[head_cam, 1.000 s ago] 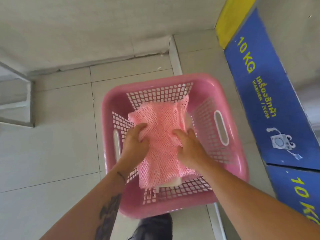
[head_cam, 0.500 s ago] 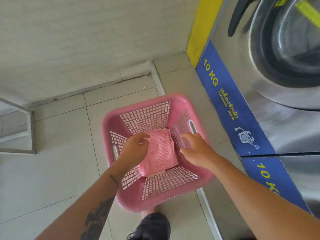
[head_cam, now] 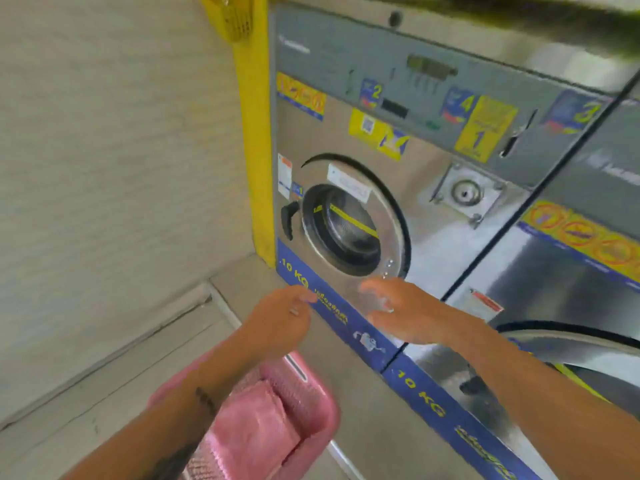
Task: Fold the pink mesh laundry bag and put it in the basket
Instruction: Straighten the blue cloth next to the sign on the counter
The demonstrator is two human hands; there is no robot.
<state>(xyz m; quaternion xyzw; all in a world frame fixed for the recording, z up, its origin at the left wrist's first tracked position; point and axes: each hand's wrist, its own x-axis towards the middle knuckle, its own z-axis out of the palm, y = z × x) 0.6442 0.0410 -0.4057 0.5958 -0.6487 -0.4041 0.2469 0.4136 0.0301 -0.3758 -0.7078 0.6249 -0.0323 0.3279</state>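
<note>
Pink mesh laundry bag [head_cam: 254, 431] lies folded inside pink basket [head_cam: 325, 410] on floor, so task looks done. Left hand [head_cam: 282, 315] loosely curled, empty; right hand [head_cam: 398, 306] spread, empty. Both up near washing machine [head_cam: 429, 237], well clear of basket.

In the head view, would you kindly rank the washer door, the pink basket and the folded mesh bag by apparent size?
1. Pink basket, though nearness to the camera inflates it and an arm hides part.
2. Washer door, close to it.
3. Folded mesh bag, smallest.
</note>
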